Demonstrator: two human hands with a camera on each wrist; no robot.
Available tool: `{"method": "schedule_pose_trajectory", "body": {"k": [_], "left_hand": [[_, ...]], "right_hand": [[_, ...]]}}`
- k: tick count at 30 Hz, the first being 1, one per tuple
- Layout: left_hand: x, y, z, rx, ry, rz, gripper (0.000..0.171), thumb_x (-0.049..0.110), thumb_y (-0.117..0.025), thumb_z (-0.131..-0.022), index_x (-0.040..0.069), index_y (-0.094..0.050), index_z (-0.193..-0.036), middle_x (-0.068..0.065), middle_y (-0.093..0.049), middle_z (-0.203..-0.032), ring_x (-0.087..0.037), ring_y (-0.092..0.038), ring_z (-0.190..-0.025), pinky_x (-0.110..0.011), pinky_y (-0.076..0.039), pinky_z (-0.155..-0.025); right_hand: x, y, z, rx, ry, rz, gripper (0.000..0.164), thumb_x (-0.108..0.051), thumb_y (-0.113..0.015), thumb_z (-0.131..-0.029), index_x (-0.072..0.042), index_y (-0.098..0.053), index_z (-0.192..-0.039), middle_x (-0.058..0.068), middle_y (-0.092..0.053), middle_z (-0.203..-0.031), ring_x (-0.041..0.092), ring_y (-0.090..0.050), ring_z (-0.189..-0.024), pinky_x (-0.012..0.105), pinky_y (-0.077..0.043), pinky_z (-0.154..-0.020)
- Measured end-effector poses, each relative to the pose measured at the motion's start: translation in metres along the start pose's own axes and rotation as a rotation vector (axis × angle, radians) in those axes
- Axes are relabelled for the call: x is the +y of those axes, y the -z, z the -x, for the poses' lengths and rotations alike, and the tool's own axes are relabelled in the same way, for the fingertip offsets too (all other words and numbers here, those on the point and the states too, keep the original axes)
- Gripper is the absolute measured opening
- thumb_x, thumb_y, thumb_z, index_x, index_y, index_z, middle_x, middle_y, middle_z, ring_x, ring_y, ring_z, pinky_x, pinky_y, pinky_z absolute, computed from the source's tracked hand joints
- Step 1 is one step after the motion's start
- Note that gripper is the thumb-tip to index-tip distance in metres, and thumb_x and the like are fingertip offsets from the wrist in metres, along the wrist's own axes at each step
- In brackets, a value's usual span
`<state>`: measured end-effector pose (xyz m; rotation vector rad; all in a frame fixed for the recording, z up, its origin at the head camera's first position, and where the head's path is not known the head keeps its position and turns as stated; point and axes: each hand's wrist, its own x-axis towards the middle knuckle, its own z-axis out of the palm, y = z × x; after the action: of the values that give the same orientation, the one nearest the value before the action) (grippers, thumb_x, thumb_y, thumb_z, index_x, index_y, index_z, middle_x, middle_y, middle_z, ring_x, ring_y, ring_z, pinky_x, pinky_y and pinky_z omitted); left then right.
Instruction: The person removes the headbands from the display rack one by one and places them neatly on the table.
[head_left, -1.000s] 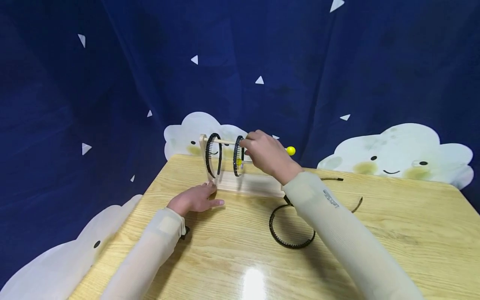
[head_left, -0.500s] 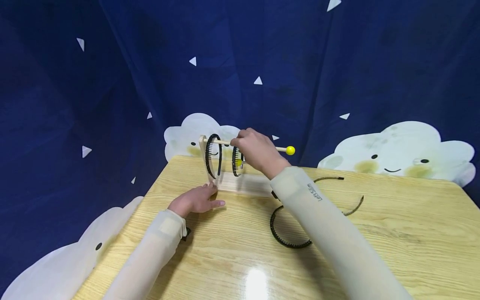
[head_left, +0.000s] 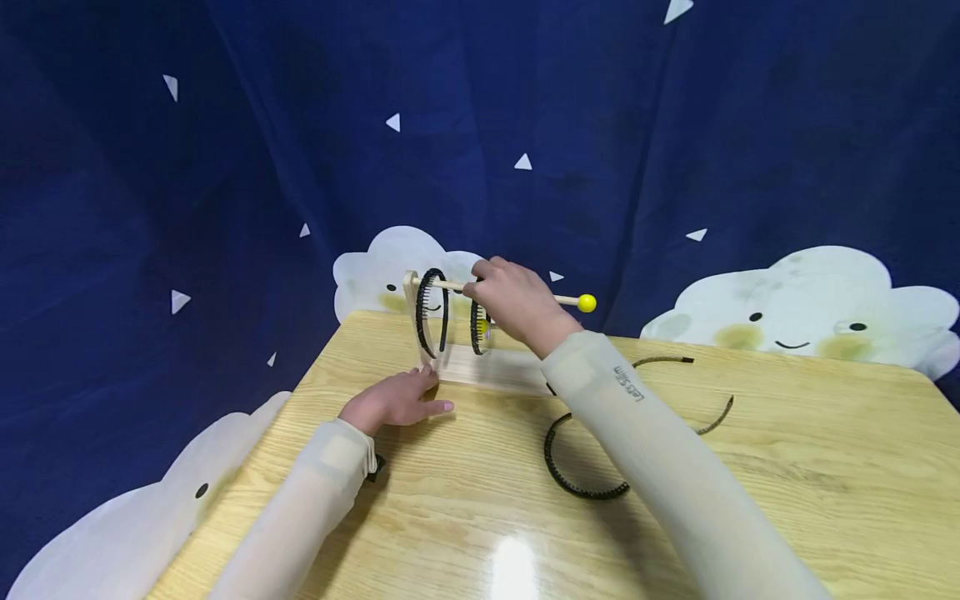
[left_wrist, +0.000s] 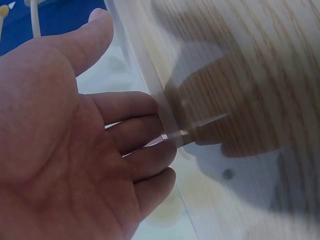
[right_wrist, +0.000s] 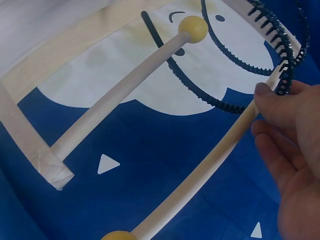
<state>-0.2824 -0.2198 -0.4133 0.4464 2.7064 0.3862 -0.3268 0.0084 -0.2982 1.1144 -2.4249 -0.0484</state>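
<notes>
My right hand (head_left: 517, 304) is at the upper rod (head_left: 566, 300) of a small wooden rack. Thumb and fingers pinch a black toothed headband (right_wrist: 280, 42), which loops over that rod; in the head view the hand covers its top. Farther left on the same rod hangs another black headband (head_left: 422, 321). My left hand (head_left: 397, 398) has its fingers extended, fingertips right at the left end of the rack's base (head_left: 491, 369), its thumb pointing to the right. In the left wrist view the palm (left_wrist: 65, 135) holds nothing.
A yellow ball (head_left: 587, 303) caps the upper rod. A lower rod (right_wrist: 120, 95) also ends in a yellow ball (right_wrist: 193, 29). On the wooden table (head_left: 465, 492) lie a black headband (head_left: 558, 475) and a thin brown one (head_left: 716, 417), both partly under the right forearm.
My right hand has shifted a little left along the upper rod, covering the headband's top and exposing more rod by the yellow ball. My left hand stays at the base.
</notes>
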Motion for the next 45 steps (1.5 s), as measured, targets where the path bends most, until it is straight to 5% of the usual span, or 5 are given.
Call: {"method": "schedule_pose_trajectory", "body": {"k": [15,29,45], "left_hand": [[0.002,0.000,0.000,-0.006,0.003,0.003,0.076,0.052,-0.052,-0.102,0.001,-0.035,-0.155,-0.021,-0.019,-0.163,-0.041,-0.020,-0.148,-0.053,-0.019,-0.119],[0.002,0.001,0.000,-0.007,0.007,-0.011,0.077,0.053,-0.052,-0.102,0.002,-0.034,-0.156,-0.022,-0.019,-0.162,-0.043,-0.020,-0.148,-0.054,-0.018,-0.119],[0.000,0.001,-0.001,-0.010,0.008,-0.016,0.079,0.057,-0.051,-0.101,0.003,-0.034,-0.156,-0.022,-0.019,-0.162,-0.043,-0.021,-0.147,-0.054,-0.020,-0.119]], "right_hand": [[0.005,-0.004,0.006,-0.008,0.038,0.088,0.027,0.006,-0.070,-0.090,-0.014,-0.079,-0.106,0.009,-0.066,-0.100,0.025,-0.060,-0.085,0.038,-0.058,-0.071],[0.011,0.002,0.008,0.113,0.094,0.185,0.019,0.006,-0.066,-0.092,-0.008,-0.078,-0.098,0.010,-0.065,-0.094,0.025,-0.061,-0.080,0.037,-0.059,-0.065],[0.022,0.018,0.012,0.170,0.103,0.140,0.019,0.007,-0.068,-0.090,-0.007,-0.077,-0.099,0.012,-0.068,-0.103,0.027,-0.064,-0.086,0.040,-0.059,-0.067]]}}
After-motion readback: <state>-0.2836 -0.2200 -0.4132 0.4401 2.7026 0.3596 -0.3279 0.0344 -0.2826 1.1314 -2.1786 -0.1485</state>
